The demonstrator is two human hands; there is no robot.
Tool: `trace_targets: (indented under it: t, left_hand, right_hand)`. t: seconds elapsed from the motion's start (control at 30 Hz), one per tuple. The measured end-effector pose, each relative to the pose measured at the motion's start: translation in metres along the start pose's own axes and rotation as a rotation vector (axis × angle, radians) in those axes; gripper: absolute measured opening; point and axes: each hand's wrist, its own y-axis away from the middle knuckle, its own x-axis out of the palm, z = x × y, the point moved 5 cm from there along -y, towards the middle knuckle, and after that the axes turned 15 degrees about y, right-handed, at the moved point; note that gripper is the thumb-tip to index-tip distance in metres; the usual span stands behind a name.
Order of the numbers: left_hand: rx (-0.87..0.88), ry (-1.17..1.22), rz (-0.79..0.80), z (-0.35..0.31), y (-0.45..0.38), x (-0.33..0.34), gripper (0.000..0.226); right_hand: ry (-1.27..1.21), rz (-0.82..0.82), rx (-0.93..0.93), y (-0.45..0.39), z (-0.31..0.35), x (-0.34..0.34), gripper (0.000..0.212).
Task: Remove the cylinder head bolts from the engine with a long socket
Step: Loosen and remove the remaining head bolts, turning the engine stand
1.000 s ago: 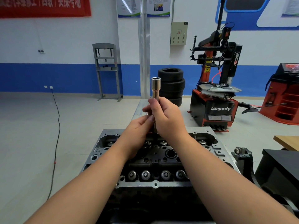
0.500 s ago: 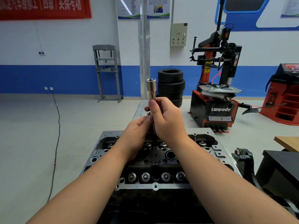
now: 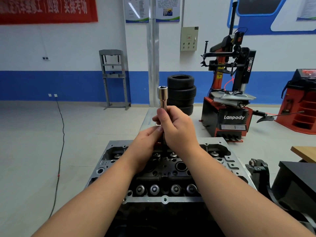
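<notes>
**Upright: long socket held above the cylinder head**

Currently standing vertical, long axis straight up and down: long socket (image 3: 162,96), chrome, open hex end pointing upward, lower end hidden inside the grip. Held in the air above the far-middle part of the cylinder head (image 3: 164,170), clear of its surface.

Right hand (image 3: 177,129) wrapped round the lower shaft of the socket, fingers curled, thumb pressed along the near side just under the exposed upper part. Left hand (image 3: 147,142) just below and to the left of the right one, touching it, fingertips pinching something at the bottom of the tool; exactly what sits between those fingertips cannot be told, hidden by both hands. A short dark stem visible between the two hands, running down toward the cylinder head. Both forearms reaching in from the near edge, crossing over the head casting.

On the cylinder head: a row of round valve spring caps (image 3: 165,189) along the near side, another row partly hidden under the hands on the far side, dark bores in the middle.

Beyond the cylinder head, on the floor: a stack of tyres (image 3: 182,89) directly behind the socket, a red and black tyre changer (image 3: 230,100) to the right, a grey press frame (image 3: 114,79) to the left against the blue-and-white wall.
</notes>
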Motion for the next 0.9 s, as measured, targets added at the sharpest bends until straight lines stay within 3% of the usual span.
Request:
trace_targets:
  t: [0.3,0.47,0.6,0.9]
  left_hand:
    - [0.057,-0.068,-0.061,-0.0013,-0.0010,-0.0045,0.022]
    - [-0.021,-0.045,0.006,0.0019,-0.0014,0.0003,0.045]
    - [0.012,-0.067,-0.041,0.0009,-0.0025,-0.0038,0.037]
    - [0.076,-0.050,-0.084,-0.0013,-0.0020,-0.0078,0.035]
  right_hand:
    - [0.038,-0.048,0.003,-0.0009,-0.0008,-0.0031,0.019]
    - [0.004,-0.003,0.017,0.0000,-0.0003,-0.0006,0.015]
    - [0.010,0.024,0.025,-0.0003,0.0003,0.0019,0.020]
    - [0.087,-0.112,-0.044,0.0014,0.0030,-0.0061,0.015]
